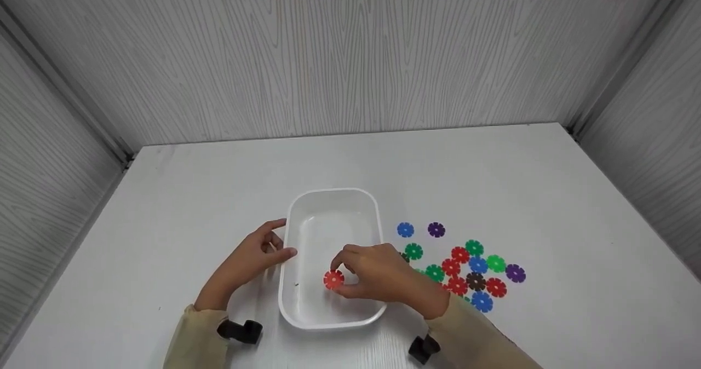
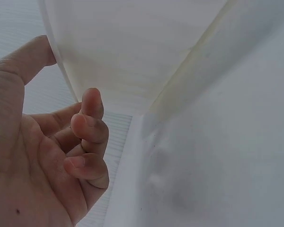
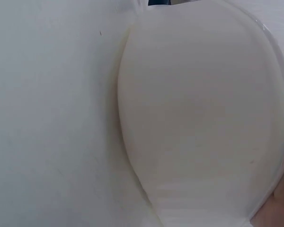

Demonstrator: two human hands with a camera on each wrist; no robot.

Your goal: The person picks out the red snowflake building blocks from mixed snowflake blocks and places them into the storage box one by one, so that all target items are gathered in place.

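Here's the red notched disc [image 1: 333, 279], inside the outline of the white tray [image 1: 328, 232], over the floor toward the near end; whether it touches down, the head view can't settle. The right hand [image 1: 378, 275] has it in a neat edge grip, thumb below, forefinger above, face and centre hole in plain sight. Lovely hold for a thin piece: light pressure is plenty, since squeezing hard on that toothed rim could flick it loose. Best release, I'd judge, is low and flat, both fingertips parting together so it doesn't roll.

Out to the tray's side, and the left hand [image 1: 249, 259] is gripping the wall, thumb over the rim, forefinger against the outside. Good bracing; it needs only enough force to stop a slide, without tipping the tray.

Further right, on the bench [image 1: 493, 172], a blue disc [image 1: 405, 230] and a purple disc [image 1: 436, 229] lie apart, handy for a clean pick. The cluster of discs [image 1: 475, 273] sits tighter, some partly hidden by the right forearm, so watch for sleeve drag there!
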